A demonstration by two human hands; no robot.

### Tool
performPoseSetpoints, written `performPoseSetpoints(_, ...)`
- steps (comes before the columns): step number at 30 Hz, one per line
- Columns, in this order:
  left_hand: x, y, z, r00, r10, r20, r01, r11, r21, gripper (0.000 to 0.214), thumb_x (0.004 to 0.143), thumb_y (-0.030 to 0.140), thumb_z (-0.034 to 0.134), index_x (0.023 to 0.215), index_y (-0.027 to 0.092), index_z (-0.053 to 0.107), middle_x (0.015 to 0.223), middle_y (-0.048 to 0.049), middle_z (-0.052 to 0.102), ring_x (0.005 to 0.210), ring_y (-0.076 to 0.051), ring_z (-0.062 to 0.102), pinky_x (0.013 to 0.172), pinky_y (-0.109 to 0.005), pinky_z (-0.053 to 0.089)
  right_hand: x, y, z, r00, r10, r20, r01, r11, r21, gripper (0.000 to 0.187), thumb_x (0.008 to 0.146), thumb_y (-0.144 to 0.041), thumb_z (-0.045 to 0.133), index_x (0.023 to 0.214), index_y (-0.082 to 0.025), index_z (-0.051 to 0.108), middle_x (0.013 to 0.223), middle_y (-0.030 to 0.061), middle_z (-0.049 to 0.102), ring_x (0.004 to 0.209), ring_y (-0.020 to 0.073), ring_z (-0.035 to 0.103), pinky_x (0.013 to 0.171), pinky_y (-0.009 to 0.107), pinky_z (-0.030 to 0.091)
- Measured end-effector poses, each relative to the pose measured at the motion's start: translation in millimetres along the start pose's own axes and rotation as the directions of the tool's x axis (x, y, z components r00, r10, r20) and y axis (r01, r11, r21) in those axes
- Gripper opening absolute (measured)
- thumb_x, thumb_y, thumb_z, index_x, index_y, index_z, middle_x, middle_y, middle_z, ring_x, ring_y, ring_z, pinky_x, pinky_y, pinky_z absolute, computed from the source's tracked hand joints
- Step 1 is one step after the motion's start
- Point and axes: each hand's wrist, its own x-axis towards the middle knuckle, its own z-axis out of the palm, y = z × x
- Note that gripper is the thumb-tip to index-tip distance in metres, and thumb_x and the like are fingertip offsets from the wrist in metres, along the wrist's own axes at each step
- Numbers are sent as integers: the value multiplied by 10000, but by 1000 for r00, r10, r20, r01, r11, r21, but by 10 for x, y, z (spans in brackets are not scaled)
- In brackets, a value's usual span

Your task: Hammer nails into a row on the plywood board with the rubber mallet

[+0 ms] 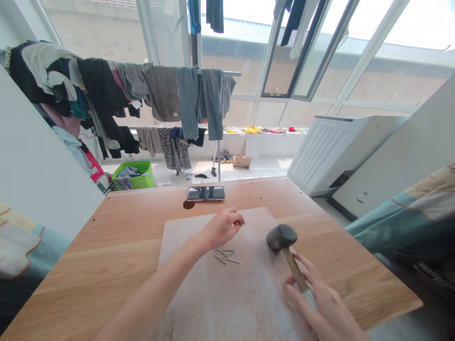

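Observation:
A pale wooden board (220,303) lies on the wooden table (117,246). My left hand (222,227) hovers over the board's far part, fingers pinched together on something too small to name, perhaps a nail. Several loose nails (225,255) lie on the board just below that hand. My right hand (322,303) rests at the board's right edge, with its fingers around the wooden handle of a rubber mallet (282,237). The mallet's black head rests on the board.
A phone (205,192) lies flat near the table's far edge beside a dark round spot. Beyond stand a laden clothes rack (149,94), a green laundry basket (137,174), a white radiator cover (327,147) and large windows. A patterned cloth (408,213) is at right.

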Motion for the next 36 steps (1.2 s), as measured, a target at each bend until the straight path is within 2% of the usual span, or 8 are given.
performPoseSetpoints(7, 402, -41, 350, 997, 37, 66, -40, 998, 38, 208, 821, 31, 605, 901, 146, 759, 898, -48, 667, 782, -151, 650, 769, -247, 516, 20, 5, 2, 997, 72, 18, -73, 996, 44, 714, 820, -574, 560, 1413, -178, 529, 1312, 144, 721, 1246, 317, 653, 995, 393, 544)
performPoseSetpoints(16, 480, -10, 301, 991, 68, 119, -79, 993, 93, 221, 809, 42, 602, 850, 162, 782, 888, -66, 685, 766, -175, 646, 765, -273, 509, 11, 2, 19, 995, 99, 10, -100, 992, 75, 744, 831, -613, 533, 1410, -145, 534, 1374, 149, 679, 1291, 312, 618, 1028, 369, 527)
performPoseSetpoints(18, 486, -9, 335, 992, 65, 108, -74, 994, 76, 228, 819, 43, 594, 860, 162, 785, 901, -67, 701, 771, -168, 656, 763, -261, 512, -13, -7, -3, 990, 130, 56, -135, 985, 108, 725, 833, -618, 545, 1378, -141, 568, 1207, 141, 757, 1142, 310, 702, 921, 337, 578)
performPoseSetpoints(20, 483, -21, 384, 995, 56, 87, -60, 997, 52, 240, 824, 39, 582, 882, 154, 784, 919, -69, 720, 775, -159, 668, 752, -247, 518, -55, -21, -32, 969, 192, 157, -217, 963, 160, 726, 854, -633, 531, 1381, -135, 560, 857, 79, 782, 779, 261, 754, 667, 291, 604)
performPoseSetpoints(23, 461, -54, 450, 1000, -4, 30, 6, 998, -68, 281, 820, 50, 584, 999, 155, 774, 886, -45, 751, 767, -147, 680, 749, -237, 528, -126, -50, -64, 898, 312, 309, -387, 896, 219, 792, 890, -663, 481, 1478, -135, 431, 466, -67, 556, 383, 155, 534, 377, 215, 450)
performPoseSetpoints(25, 441, -75, 481, 998, -65, -8, 63, 982, -176, 345, 807, 65, 612, 1110, 168, 741, 845, -18, 764, 754, -142, 681, 764, -242, 535, -140, -71, -69, 865, 377, 330, -464, 853, 241, 850, 887, -683, 485, 1536, -157, 329, 430, -99, 491, 339, 125, 452, 332, 182, 394)
performPoseSetpoints(28, 417, -96, 515, 993, -111, -43, 97, 963, -251, 351, 790, 73, 641, 1121, 167, 708, 850, -17, 778, 752, -142, 683, 779, -257, 545, -79, -107, -49, 880, 358, 311, -450, 839, 306, 906, 863, -699, 522, 1557, -172, 272, 456, -110, 475, 334, 115, 417, 300, 175, 379)
performPoseSetpoints(36, 394, -88, 562, 991, -115, -73, 89, 952, -294, 272, 795, 85, 665, 1052, 169, 689, 855, -30, 788, 756, -154, 701, 770, -272, 556, 143, -226, -15, 923, 280, 264, -363, 860, 359, 648, 907, -586, 545, 1426, -210, 445, 568, -101, 459, 385, 93, 411, 309, 160, 378)
